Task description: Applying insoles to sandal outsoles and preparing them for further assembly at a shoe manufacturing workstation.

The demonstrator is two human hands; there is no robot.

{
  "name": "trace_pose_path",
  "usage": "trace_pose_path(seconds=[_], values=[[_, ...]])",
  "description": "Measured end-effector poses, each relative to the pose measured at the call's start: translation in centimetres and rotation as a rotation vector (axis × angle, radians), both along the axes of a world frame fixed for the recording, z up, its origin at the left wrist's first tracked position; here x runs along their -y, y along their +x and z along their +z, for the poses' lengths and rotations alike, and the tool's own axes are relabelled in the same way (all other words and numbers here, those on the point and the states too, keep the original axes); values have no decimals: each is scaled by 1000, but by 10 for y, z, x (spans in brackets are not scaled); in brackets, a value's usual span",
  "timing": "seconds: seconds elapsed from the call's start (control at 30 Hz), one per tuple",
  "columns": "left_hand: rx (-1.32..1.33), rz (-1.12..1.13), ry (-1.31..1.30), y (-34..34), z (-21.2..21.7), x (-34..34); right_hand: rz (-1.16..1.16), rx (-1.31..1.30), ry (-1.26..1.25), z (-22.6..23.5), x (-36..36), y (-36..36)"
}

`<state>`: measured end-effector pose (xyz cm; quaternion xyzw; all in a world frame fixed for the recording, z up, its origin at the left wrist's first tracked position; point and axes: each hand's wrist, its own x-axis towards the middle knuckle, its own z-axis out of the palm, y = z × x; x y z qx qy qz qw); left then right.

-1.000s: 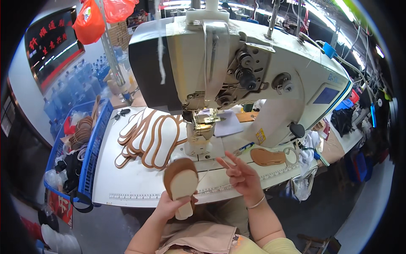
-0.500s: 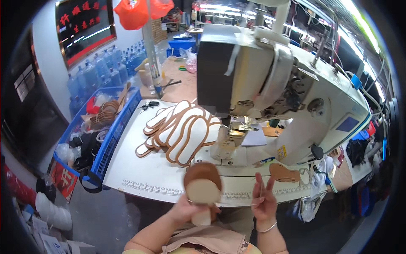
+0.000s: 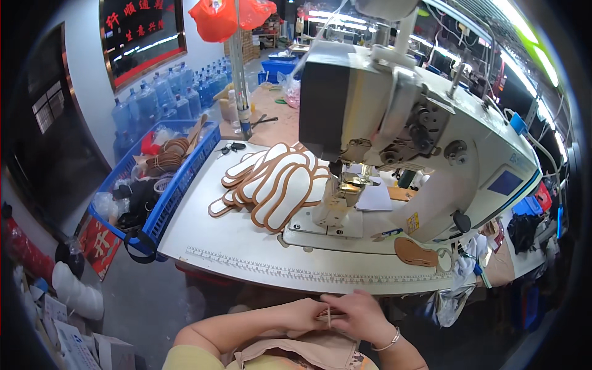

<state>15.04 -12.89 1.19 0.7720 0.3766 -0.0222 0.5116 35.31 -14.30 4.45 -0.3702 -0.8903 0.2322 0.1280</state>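
My left hand (image 3: 301, 314) is closed low in front of my body, below the table's front edge. It grips a bundle of brown insoles (image 3: 322, 312), mostly hidden by the fingers. Against it works my right hand (image 3: 359, 316), with bent fingers at a thin pale band (image 3: 329, 317) that looks like a rubber band. On the white table (image 3: 203, 237) lies a heap of white insoles with brown edges (image 3: 280, 185), left of the sewing machine's needle area. One brown insole (image 3: 415, 252) rests alone at the right.
A large sewing machine (image 3: 425, 129) stands over the table. At the left is a blue basket (image 3: 179, 206) filled with bundled pieces and bags. Small black snips (image 3: 233, 147) lie behind the heap. A printed ruler strip (image 3: 296, 271) runs along the front edge.
My left hand has lowered the insole bundle toward my body and turned it. My right hand, raised with fingers apart before, has come in to meet it.
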Motion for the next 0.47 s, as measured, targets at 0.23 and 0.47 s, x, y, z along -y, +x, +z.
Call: trace_pose_path(seconds=[0.23, 0.47], values=[[195, -6, 49, 28, 3, 5, -276, -428, -452, -31, 23, 87], [347, 222, -4, 38, -11, -29, -819, -1343, -384, -42, 65, 209]])
